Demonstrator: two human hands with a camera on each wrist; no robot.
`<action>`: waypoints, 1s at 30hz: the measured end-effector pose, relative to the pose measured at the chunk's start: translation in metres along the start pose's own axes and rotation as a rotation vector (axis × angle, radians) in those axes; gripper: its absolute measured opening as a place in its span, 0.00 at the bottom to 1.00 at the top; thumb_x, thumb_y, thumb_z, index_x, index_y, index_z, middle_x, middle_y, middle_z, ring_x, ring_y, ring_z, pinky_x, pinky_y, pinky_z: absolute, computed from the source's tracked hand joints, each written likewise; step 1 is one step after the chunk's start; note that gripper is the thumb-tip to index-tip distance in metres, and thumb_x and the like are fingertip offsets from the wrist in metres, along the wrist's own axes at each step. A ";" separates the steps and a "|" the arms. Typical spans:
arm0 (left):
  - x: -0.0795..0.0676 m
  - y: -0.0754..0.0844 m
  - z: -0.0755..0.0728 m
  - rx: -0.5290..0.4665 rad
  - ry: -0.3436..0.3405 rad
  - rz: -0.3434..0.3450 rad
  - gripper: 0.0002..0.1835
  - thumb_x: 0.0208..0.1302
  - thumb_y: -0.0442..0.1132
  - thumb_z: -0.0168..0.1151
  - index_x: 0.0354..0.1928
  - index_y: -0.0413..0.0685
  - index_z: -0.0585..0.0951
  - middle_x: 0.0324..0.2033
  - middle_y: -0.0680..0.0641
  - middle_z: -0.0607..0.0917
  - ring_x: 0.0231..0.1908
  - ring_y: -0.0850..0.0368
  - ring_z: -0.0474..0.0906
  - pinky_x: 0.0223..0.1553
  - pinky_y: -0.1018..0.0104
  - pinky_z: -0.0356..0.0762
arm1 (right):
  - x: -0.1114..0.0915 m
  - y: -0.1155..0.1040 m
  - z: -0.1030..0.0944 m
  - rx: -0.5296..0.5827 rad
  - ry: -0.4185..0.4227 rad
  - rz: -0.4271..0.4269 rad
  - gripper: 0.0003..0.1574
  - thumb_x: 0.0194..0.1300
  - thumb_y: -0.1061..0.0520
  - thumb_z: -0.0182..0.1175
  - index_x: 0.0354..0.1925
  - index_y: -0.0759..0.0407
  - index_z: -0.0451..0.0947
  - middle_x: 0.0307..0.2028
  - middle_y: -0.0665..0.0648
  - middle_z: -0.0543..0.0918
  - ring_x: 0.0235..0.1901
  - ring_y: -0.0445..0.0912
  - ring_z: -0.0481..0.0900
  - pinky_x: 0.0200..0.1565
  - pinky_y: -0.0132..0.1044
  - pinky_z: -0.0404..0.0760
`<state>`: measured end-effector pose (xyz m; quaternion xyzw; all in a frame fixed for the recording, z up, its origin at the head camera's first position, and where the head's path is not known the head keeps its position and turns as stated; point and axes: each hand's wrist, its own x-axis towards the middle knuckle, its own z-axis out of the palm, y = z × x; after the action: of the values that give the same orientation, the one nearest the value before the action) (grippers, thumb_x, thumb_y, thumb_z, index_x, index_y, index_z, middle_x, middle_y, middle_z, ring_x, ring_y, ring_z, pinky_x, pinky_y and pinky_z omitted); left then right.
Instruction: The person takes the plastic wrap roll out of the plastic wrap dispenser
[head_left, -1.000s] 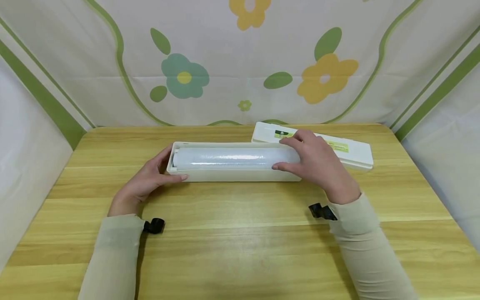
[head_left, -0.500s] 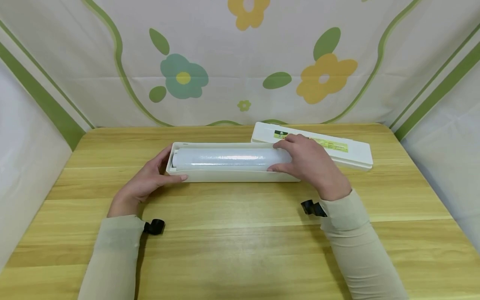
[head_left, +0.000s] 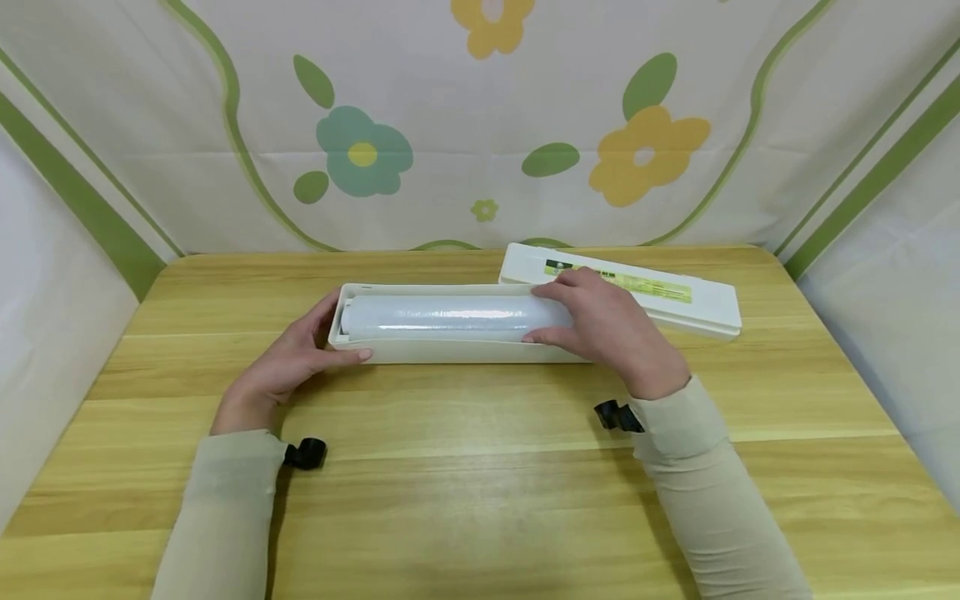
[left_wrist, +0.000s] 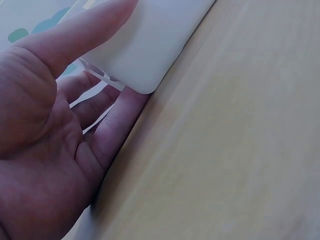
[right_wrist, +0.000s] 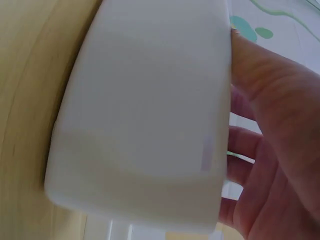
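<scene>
A long white plastic box (head_left: 450, 353) lies lidless across the table, with a shiny roll of cling film (head_left: 442, 315) inside it. My left hand (head_left: 296, 358) holds the box's left end, thumb along the front wall and fingers round behind; the left wrist view shows those fingers (left_wrist: 120, 115) low at the corner. Over the right part of the box, my right hand (head_left: 607, 321) spans the roll, thumb at the front rim and fingers toward the back rim. It covers the roll's right end. The right wrist view shows mostly the front wall of the box, with the thumb (right_wrist: 270, 75) at its rim.
Behind the box, at right, the white lid (head_left: 708, 307) with a yellow-green label lies slanted on the wooden table (head_left: 465, 483). A flower-print cloth (head_left: 450, 125) hangs along the table's back edge. Black wrist mounts (head_left: 306, 454) stick out from both sleeves.
My right hand has moved left along the roll, away from the box's right end. The left hand keeps its hold, and the box and lid have stayed in place.
</scene>
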<state>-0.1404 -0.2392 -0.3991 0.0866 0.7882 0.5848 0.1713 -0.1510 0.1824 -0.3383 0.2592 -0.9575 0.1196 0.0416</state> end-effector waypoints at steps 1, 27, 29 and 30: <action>0.000 0.000 0.000 0.004 0.000 0.000 0.56 0.68 0.38 0.77 0.88 0.68 0.51 0.74 0.46 0.67 0.68 0.47 0.67 0.61 0.74 0.73 | 0.001 -0.001 0.001 0.006 0.001 -0.005 0.43 0.60 0.33 0.78 0.65 0.53 0.85 0.54 0.61 0.86 0.55 0.57 0.82 0.59 0.54 0.83; -0.001 0.003 0.001 0.011 0.025 -0.001 0.55 0.67 0.36 0.78 0.86 0.70 0.54 0.72 0.47 0.68 0.67 0.49 0.67 0.60 0.74 0.73 | 0.021 -0.022 -0.002 -0.019 -0.187 0.110 0.48 0.60 0.36 0.80 0.72 0.52 0.78 0.60 0.65 0.83 0.58 0.65 0.80 0.61 0.59 0.80; -0.001 0.003 0.001 0.011 0.023 0.008 0.54 0.67 0.36 0.77 0.86 0.71 0.55 0.72 0.48 0.69 0.66 0.49 0.68 0.60 0.74 0.74 | 0.022 -0.023 -0.001 -0.025 -0.201 0.112 0.48 0.61 0.36 0.79 0.72 0.52 0.77 0.60 0.65 0.83 0.59 0.64 0.79 0.62 0.58 0.79; -0.001 0.003 0.001 0.015 0.021 0.013 0.54 0.67 0.36 0.77 0.86 0.71 0.55 0.72 0.47 0.69 0.66 0.49 0.68 0.60 0.74 0.74 | 0.022 -0.023 -0.001 -0.025 -0.203 0.110 0.48 0.61 0.37 0.79 0.72 0.53 0.77 0.60 0.65 0.83 0.59 0.64 0.80 0.62 0.58 0.79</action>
<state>-0.1394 -0.2379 -0.3968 0.0867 0.7937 0.5809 0.1583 -0.1586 0.1527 -0.3292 0.2164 -0.9710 0.0828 -0.0592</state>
